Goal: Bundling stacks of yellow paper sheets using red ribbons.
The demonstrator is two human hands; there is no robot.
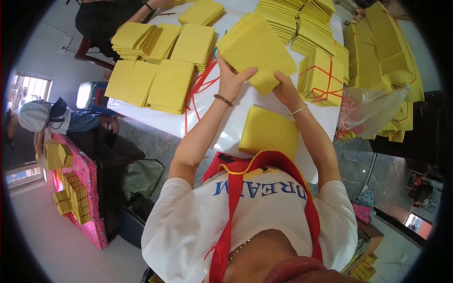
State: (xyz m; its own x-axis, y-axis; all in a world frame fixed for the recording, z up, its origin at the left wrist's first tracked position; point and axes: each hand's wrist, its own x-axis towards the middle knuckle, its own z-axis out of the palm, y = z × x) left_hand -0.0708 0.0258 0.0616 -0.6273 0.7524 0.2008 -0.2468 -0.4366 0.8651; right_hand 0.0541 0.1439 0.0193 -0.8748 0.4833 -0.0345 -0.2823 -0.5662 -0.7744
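A stack of yellow paper (259, 47) is held tilted above the white-covered table (210, 89). My left hand (231, 80) is closed round its left edge, thumb lying across the top sheet. At the lower right edge, my right hand (285, 89) grips the same stack with the thumb on top; its other fingers are mostly hidden beneath. Another yellow paper stack (269, 129) lies on the table close to my body, between my forearms. Red string (200, 82) trails over the table left of my left hand.
Several loose yellow stacks (170, 85) cover the table's left side. A stack tied with red string (322, 78) stands at the right, beside a clear plastic bag (370, 111). Another person's arm (141, 14) reaches in at the far left; a person in a white cap (35, 115) is further left.
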